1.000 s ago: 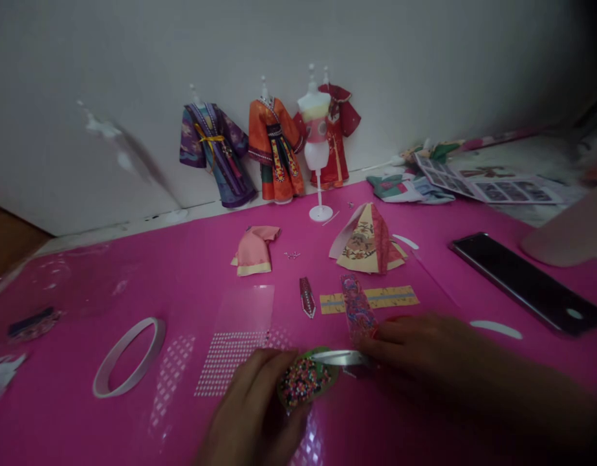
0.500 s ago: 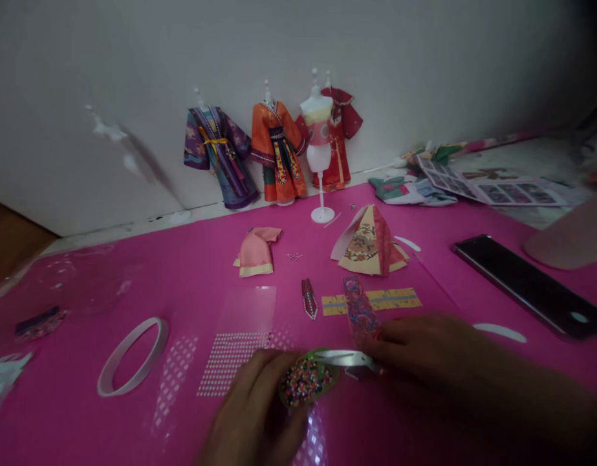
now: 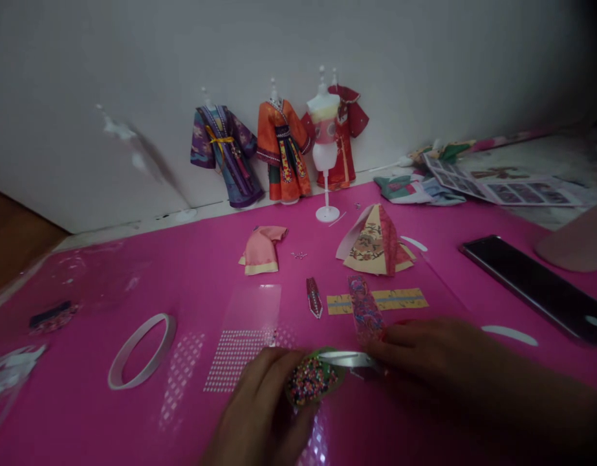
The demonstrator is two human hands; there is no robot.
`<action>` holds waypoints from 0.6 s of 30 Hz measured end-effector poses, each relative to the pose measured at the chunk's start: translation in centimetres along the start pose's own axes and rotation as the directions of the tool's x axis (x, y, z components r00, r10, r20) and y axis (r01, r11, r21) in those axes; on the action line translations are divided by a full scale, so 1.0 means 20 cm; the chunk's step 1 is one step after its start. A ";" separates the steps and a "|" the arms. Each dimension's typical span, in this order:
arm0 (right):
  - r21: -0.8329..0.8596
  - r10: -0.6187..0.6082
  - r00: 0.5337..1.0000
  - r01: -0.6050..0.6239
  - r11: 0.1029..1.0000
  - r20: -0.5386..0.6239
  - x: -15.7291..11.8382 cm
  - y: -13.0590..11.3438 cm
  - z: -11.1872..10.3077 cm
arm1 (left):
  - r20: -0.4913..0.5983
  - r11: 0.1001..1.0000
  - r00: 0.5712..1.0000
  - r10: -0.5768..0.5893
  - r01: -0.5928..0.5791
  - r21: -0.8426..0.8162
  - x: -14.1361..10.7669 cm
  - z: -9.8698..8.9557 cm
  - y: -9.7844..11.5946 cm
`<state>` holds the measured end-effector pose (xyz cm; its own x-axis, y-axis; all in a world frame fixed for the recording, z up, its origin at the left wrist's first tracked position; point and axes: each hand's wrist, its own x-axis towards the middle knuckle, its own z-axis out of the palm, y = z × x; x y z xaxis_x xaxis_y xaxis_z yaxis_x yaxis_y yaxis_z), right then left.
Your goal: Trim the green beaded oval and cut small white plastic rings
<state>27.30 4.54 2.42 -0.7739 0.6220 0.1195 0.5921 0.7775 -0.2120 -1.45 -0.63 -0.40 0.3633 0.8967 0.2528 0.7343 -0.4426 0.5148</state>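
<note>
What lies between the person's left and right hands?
In the head view, a green-edged bead-filled piece, held by the left hand, and the metal tool in the right hand, its tip overlapping the piece.

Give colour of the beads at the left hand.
The beads are multicoloured, pink and dark ones included; best in head view.

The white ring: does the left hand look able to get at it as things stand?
Probably yes, if the left hand lets go of the bead dish: only flat things, such as the gem sheet, show between that hand and the white ring.
</note>
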 end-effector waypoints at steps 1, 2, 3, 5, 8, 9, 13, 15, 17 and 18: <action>0.007 0.006 1.000 -0.006 1.000 0.011 0.00 0.00 0.00 | 0.000 1.000 1.000 0.004 -0.004 0.006 0.00 0.00 0.00; 0.014 0.014 1.000 -0.015 1.000 0.028 0.00 0.00 0.00 | -0.003 1.000 1.000 0.008 -0.008 0.010 0.00 0.00 0.00; 0.019 0.019 0.999 -0.019 1.000 0.044 0.00 0.00 0.00 | -0.005 1.000 1.000 0.008 -0.008 0.011 0.00 -0.01 0.00; 0.022 0.023 0.998 -0.024 0.999 0.054 0.00 0.00 0.00 | -0.012 1.000 1.000 0.006 -0.006 0.005 0.00 -0.01 0.01; 0.015 0.013 0.999 -0.014 1.000 0.038 -0.01 0.01 0.01 | -0.012 1.000 1.000 0.011 -0.011 0.003 0.00 -0.01 0.01; 0.007 0.008 1.000 -0.008 1.000 0.026 -0.01 0.01 0.01 | -0.011 1.000 1.000 0.014 -0.014 0.008 0.00 0.00 0.00; -0.006 0.003 1.000 -0.003 1.000 0.026 -0.01 0.01 0.01 | -0.008 1.000 1.000 0.005 -0.005 0.024 -0.01 0.00 -0.01; 0.009 0.009 1.000 -0.010 1.000 0.024 0.00 0.01 0.01 | -0.008 1.000 1.000 -0.001 0.001 0.021 0.00 -0.01 -0.01; 0.008 0.019 1.000 -0.019 1.000 0.017 0.00 0.00 0.01 | -0.001 1.000 1.000 -0.003 0.003 0.016 0.00 -0.01 0.00; 0.002 0.022 1.000 -0.022 1.000 0.017 0.00 0.00 0.01 | 0.001 1.000 1.000 -0.002 0.002 0.013 0.00 -0.01 0.00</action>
<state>27.21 4.54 2.30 -0.7643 0.6373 0.0985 0.6086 0.7633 -0.2166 -1.52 -0.56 -0.24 0.3621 0.8976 0.2513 0.7425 -0.4408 0.5044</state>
